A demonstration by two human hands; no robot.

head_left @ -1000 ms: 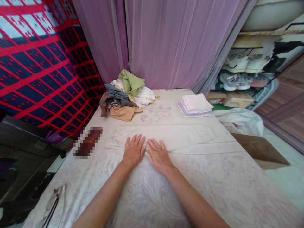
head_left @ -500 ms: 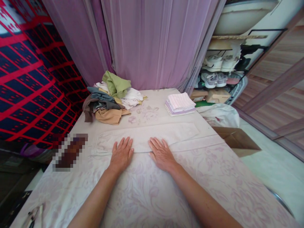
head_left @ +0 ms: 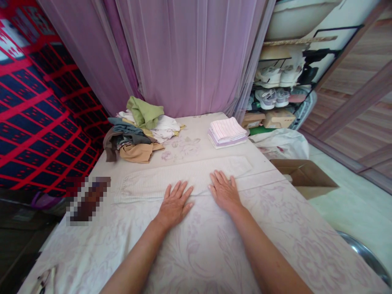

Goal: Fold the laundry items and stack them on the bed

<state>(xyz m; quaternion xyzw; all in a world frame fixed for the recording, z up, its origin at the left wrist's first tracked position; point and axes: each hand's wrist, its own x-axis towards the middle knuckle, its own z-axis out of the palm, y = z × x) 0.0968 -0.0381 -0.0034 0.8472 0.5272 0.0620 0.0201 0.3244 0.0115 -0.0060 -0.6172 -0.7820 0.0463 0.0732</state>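
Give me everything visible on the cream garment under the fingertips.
The cream garment, apparently trousers folded lengthwise, looks like thin, finely striped or ribbed cloth. It lies flat, a long strip across the floral sheet, with a gathered, elastic-looking left end and narrower right end. Fingers of the left hand and right hand rest on its near edge.

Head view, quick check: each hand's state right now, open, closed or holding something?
Left hand: open, palm down, fingers over the pale striped cloth, gripping nothing.
Right hand: open, palm down, fingers over the same cloth, gripping nothing.
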